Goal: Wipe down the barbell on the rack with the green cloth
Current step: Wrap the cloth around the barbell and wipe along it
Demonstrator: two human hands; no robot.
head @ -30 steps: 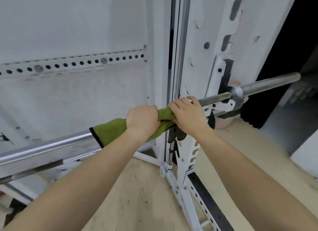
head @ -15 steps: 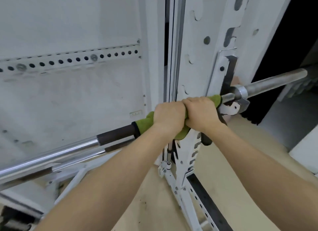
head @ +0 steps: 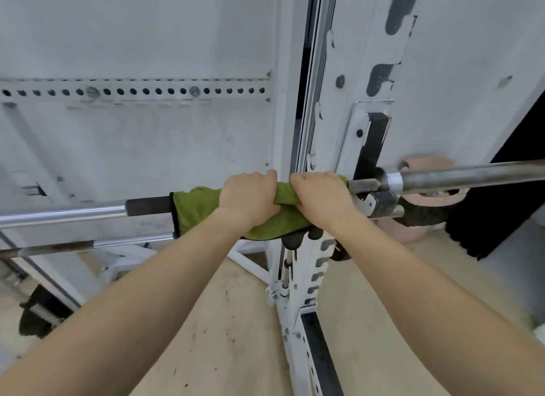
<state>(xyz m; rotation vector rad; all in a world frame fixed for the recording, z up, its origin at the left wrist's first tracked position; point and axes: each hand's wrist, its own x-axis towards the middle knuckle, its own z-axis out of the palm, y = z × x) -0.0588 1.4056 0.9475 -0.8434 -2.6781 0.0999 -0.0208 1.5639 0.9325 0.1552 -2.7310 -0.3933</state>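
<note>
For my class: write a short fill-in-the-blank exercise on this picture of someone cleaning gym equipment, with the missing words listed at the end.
1. The cloth wrapped around the barbell is ____ in colour.
2. The number of hands gripping the cloth is ____.
3. The right hand sits just beside the white ____ upright.
4. The left hand and right hand are ____ the bar, not under it.

Missing words: green; two; rack; over

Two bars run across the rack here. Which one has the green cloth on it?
The upper bar, gripped by both hands through the cloth; the thinner lower bar is bare.
</note>
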